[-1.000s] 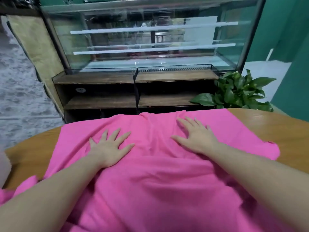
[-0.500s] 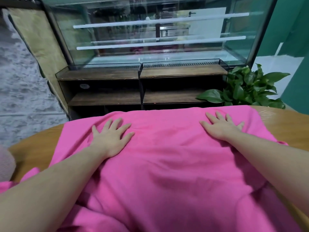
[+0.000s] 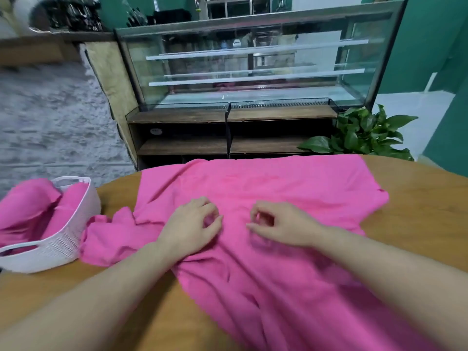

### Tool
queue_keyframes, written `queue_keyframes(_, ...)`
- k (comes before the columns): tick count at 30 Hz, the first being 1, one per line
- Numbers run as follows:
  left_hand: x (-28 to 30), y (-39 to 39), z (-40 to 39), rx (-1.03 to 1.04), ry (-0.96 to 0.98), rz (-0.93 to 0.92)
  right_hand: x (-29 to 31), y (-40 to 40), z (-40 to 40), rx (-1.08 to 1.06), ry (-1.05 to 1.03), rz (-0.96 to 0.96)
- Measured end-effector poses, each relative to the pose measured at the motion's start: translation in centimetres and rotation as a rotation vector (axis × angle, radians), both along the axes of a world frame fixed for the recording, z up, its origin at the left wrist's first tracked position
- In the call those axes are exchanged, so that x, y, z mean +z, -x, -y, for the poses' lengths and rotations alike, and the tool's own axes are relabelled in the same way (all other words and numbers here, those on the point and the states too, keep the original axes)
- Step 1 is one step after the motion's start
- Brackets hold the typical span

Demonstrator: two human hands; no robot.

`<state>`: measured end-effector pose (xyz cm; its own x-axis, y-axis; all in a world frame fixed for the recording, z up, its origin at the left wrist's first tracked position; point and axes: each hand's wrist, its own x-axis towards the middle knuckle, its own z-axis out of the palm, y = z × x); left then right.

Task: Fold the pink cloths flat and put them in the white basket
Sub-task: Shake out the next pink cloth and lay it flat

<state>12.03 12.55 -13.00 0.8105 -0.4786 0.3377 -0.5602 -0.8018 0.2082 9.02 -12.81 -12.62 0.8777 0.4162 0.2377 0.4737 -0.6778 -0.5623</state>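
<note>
Your task is at an early stage, as I judge it. The pink cloth [image 3: 266, 188] in front of you lies spread over the round wooden table [image 3: 425, 206] in the middle of the frame, in one layer with wrinkles, and I see no fold made in it. Its left corner is bunched up near the white basket [image 3: 68, 239]. The basket stands at the left edge of the frame, and other pink cloths [image 3: 27, 211] already lie in it. They look crumpled more than flat, with one part hanging over the rim, but I cannot say if they are folded.

Your left hand [image 3: 191, 228] and your right hand [image 3: 281, 225] are close together on the middle of the spread cloth. The fingers of both are curled, with thumb and fingertips almost meeting. They may be pinching the fabric, but the frame is blurred there and I cannot tell if they really hold it.

What is left, I think: to fold this cloth flat and to put it in the basket.

The near part of the cloth runs out of the lower right of the frame, so its full shape is not seen. The left side of the basket is cut off too.
</note>
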Motion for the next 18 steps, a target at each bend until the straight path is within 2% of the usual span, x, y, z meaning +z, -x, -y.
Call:
queue_keyframes(4, 0.5, 4.6, -1.8, 0.0, -0.003, -0.096, 0.6, 5.3, -1.9, 0.092, 0.155, -0.01)
queue_keyframes(7, 0.9, 7.1, -3.4, -0.064, -0.177, -0.198, 0.8, 8.1, -2.2, 0.057, 0.246, -0.163)
queue_keyframes(10, 1.6, 9.2, -4.7, -0.11, -0.37, -0.207, 1.0, 10.4, -2.5, 0.029, 0.355, -0.333)
queue_keyframes(15, 3.3, 11.8, -5.4, -0.121, -0.536, -0.215, 2.5, 13.4, -3.1, 0.059, 0.587, -0.331)
queue_keyframes(18, 4.3, 12.8, -5.5, -0.096, -0.552, -0.195, 2.7, 15.1, -3.6, 0.028, 0.688, -0.316)
